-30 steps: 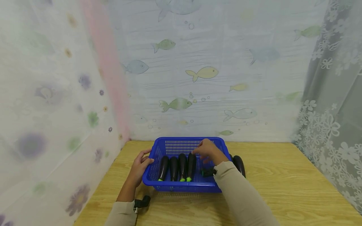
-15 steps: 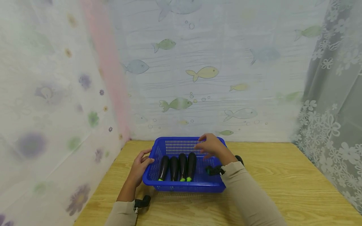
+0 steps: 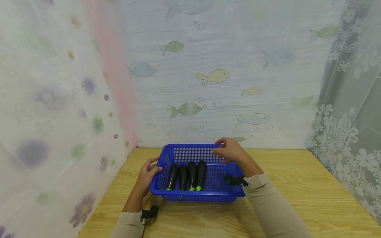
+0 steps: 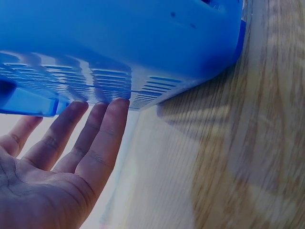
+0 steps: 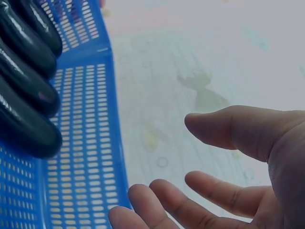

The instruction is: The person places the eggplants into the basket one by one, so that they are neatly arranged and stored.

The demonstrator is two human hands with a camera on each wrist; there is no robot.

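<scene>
A blue plastic basket [image 3: 197, 198] with slotted walls stands on the wooden table. Several dark eggplants [image 3: 192, 175] lie side by side in its left and middle part, green stem ends toward the person. My left hand [image 3: 146, 175] holds the basket's left side, thumb over the rim; in the left wrist view its long fingers [image 4: 102, 136] reach the slotted outer wall. Over the far right corner hovers my right hand [image 3: 230, 151], holding nothing. The right wrist view shows its thumb [image 5: 228, 125] apart from the loosely bent fingers, beside the basket wall [image 5: 88, 143].
The wood-grain table [image 3: 297, 188] extends to both sides and in front of the basket. Behind it hangs a fish-print curtain [image 3: 220, 99]. A flowered sheet [image 3: 59, 115] borders the left and a lacy curtain [image 3: 348, 132] the right.
My right hand has lifted away from the rightmost eggplant in the basket and moved right and back. Its forearm now covers the eggplants seen earlier on the table at right. The left hand stays put.
</scene>
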